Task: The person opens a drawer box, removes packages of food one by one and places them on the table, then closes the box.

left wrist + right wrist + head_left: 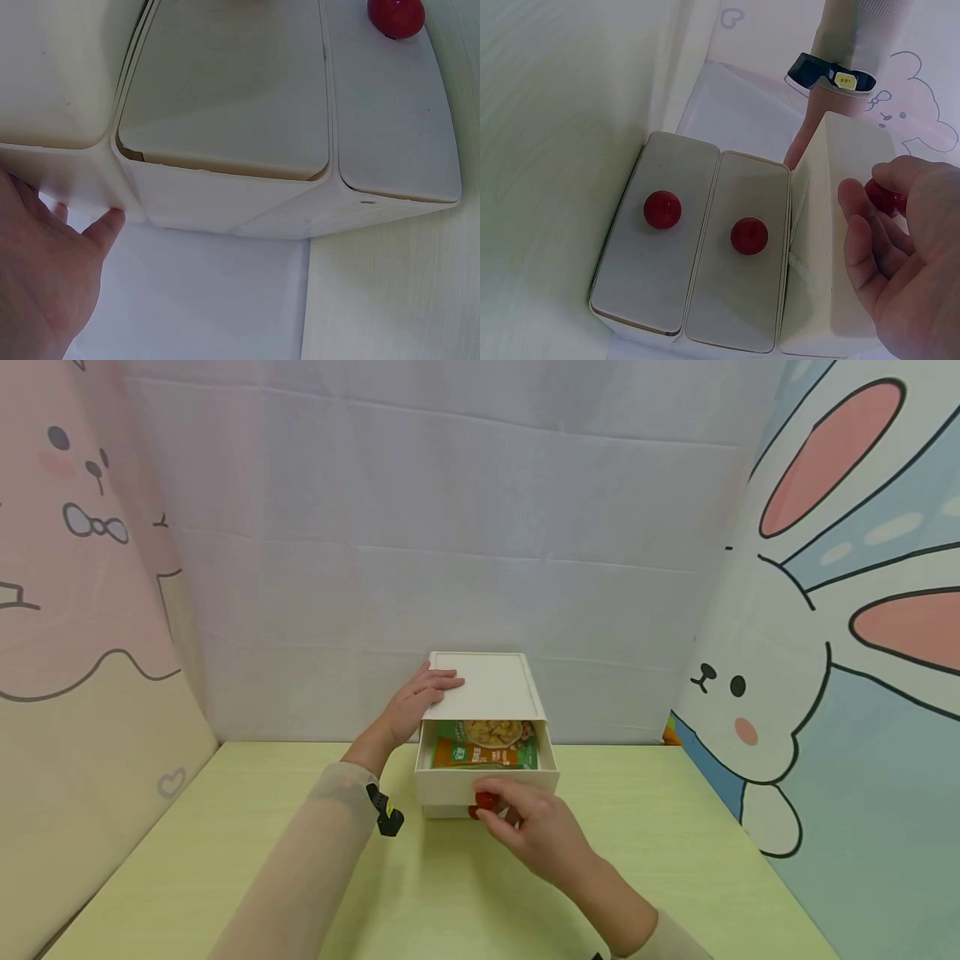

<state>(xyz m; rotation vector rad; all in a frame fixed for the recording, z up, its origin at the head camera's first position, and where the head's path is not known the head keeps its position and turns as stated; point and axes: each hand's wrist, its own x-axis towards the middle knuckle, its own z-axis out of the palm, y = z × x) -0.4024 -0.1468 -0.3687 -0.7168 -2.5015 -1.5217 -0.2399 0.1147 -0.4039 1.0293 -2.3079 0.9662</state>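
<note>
A small white drawer cabinet [491, 685] stands on the table, its top drawer [442, 785] pulled out. In that drawer lies a green and orange food packet [487, 755] with a picture of yellow food. My right hand [543, 827] pinches the round red knob [885, 198] on the drawer front between thumb and fingers. On the left edge of the cabinet's top rests my left hand [412, 703], fingers extended across it. The two lower drawers, each with its own red knob [749, 236], are closed in the right wrist view.
The pale green table [285, 827] runs back to a white cloth [450, 527] behind the cabinet. Cartoon-printed sheets [757, 710] hang at both sides. A black band [386, 811] is around the left wrist.
</note>
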